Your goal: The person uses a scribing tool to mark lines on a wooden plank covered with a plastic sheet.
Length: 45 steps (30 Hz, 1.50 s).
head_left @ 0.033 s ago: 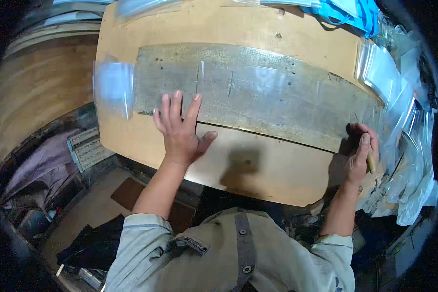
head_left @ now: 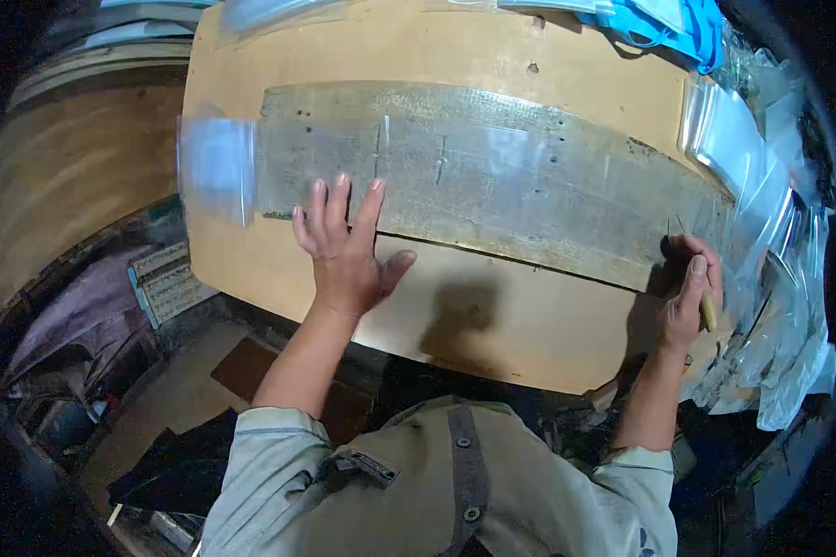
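- The broad tan wooden surface [head_left: 492, 343] ends close to the person's body, so anything pushed toward that near edge could drop to the cluttered floor.
- The long grey scuffed cutting strip [head_left: 492, 176] lies across the middle of the surface. It looks pinned at its left part only and might pivot if the right end is dragged.
- The heap of clear plastic bags [head_left: 771, 306] crowds the right end, and a loose bag could slide under the working hand.
- The blurred clear plastic sheet [head_left: 215, 167] overhangs the strip's left end and may flutter out of line.
- The left hand [head_left: 344, 255] lies flat and released, fingers spread, pressing on the strip's lower edge. If the pressure eases, the film could creep.
- The right hand [head_left: 687, 297] is clenched around a small tan wooden-handled tool [head_left: 709, 311] at the strip's right end, and a slip could nick the thumb.
- Against the earlier frame, nothing visibly differs: hands, strip and plastic sit alike.
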Motion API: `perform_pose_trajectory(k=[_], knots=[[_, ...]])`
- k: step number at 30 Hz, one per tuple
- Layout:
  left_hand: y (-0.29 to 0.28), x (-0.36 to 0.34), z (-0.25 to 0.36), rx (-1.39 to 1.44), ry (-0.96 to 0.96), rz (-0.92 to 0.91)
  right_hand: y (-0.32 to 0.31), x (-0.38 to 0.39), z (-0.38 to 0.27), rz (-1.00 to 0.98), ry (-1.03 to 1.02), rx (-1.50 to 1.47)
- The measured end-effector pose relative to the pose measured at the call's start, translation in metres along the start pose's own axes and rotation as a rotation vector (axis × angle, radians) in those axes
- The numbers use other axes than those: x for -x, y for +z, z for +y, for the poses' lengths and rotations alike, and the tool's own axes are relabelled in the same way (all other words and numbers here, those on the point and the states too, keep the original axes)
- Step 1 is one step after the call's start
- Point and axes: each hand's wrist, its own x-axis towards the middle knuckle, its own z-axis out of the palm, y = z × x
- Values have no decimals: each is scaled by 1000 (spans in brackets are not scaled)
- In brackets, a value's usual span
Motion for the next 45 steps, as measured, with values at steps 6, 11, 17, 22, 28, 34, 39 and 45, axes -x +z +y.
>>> perform_pose_trajectory(k=[6, 11, 17, 22, 28, 34, 39, 45], knots=[[-2, -3, 1, 19, -39, -46, 7, 1, -4, -8, 3, -62], [-6, -6, 3, 20, -30, -23, 8, 0, -3, -5, 7, -61], [-4, -5, 3, 23, -36, -46, 8, -1, -4, -5, 9, -58], [-7, -5, 2, 21, -43, -52, 10, 0, -6, 2, 24, -46], [-5, -6, 1, 14, -23, -30, 5, 0, -7, 5, 41, -36], [1, -6, 1, 17, -32, -52, -7, -6, -2, 158, 73, -128], [-4, -6, 0, -6, -24, -17, -24, -12, -8, 228, 141, -116], [-1, -8, 6, 3, 11, 39, -41, -2, 0, 180, 143, -118]])
